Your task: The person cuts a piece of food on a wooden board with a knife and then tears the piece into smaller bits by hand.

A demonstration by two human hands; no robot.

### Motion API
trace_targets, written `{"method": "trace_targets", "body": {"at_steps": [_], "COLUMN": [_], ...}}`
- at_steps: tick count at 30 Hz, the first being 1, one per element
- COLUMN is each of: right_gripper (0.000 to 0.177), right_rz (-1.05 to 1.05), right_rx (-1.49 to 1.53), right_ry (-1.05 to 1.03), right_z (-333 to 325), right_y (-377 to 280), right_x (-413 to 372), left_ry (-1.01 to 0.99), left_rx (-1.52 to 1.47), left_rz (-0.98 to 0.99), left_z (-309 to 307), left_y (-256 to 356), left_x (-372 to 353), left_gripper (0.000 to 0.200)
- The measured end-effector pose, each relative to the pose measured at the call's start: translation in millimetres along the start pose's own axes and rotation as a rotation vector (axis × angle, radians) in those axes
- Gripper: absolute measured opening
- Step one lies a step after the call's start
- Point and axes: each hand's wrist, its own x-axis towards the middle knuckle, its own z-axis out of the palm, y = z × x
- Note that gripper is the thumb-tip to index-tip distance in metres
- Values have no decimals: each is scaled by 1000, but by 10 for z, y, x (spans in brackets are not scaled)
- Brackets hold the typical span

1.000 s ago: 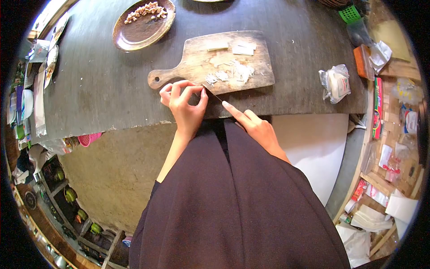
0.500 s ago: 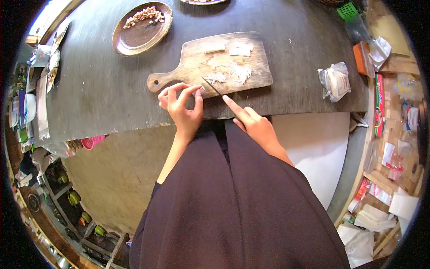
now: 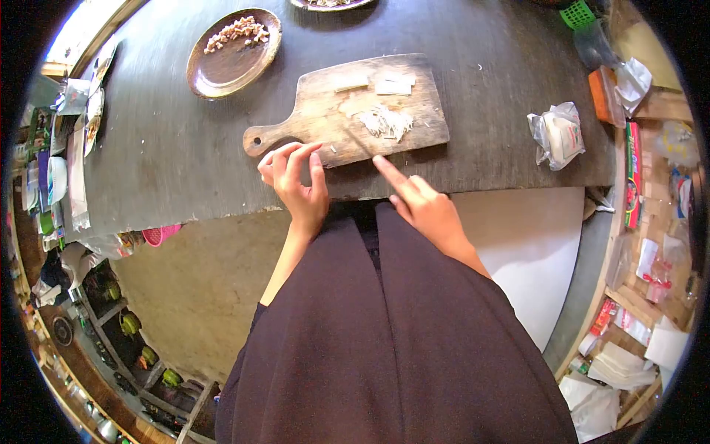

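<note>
My right hand (image 3: 429, 214) is closed round a knife (image 3: 360, 143), index finger stretched along it, and the blade is blurred over the front of a wooden cutting board (image 3: 318, 111). Shredded white pieces (image 3: 386, 122) lie heaped beyond the blade. Further back on the board rest a pale strip (image 3: 350, 83) and some flat white slices (image 3: 396, 83). My left hand (image 3: 299, 189) hovers at the board's near edge, beside the handle, fingers loosely curled and apart with nothing seen in them. A tiny white bit (image 3: 333, 149) lies near its fingertips.
A brown plate (image 3: 222, 78) with small chopped pieces (image 3: 240, 33) stands at the back left of the dark table (image 3: 170, 148). Another plate (image 3: 333, 6) is partly cut off behind. On the right sit a plastic-wrapped white block (image 3: 560, 137) and an orange box (image 3: 606, 96).
The knife blade has swung right, and the shredded pieces are gathered into one heap. My left hand has drawn slightly back and left, its thumb and index finger no longer pinched.
</note>
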Motion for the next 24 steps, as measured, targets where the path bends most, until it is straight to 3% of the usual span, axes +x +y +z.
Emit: {"method": "trace_targets", "body": {"at_steps": [5, 17, 24], "right_gripper": [71, 63, 64], "right_rz": [7, 85, 75], "right_rx": [31, 90, 116], "right_ry": [-133, 71, 118], "right_z": [127, -267, -416], "right_y": [-75, 232, 375], "right_x": [48, 31, -40], "left_ry": [8, -69, -170], "left_rx": [-1, 48, 18], "left_rz": [14, -39, 48], "left_z": [-12, 0, 151], "left_y": [-7, 53, 235], "left_x": [-7, 54, 327], "left_gripper": [17, 14, 10]}}
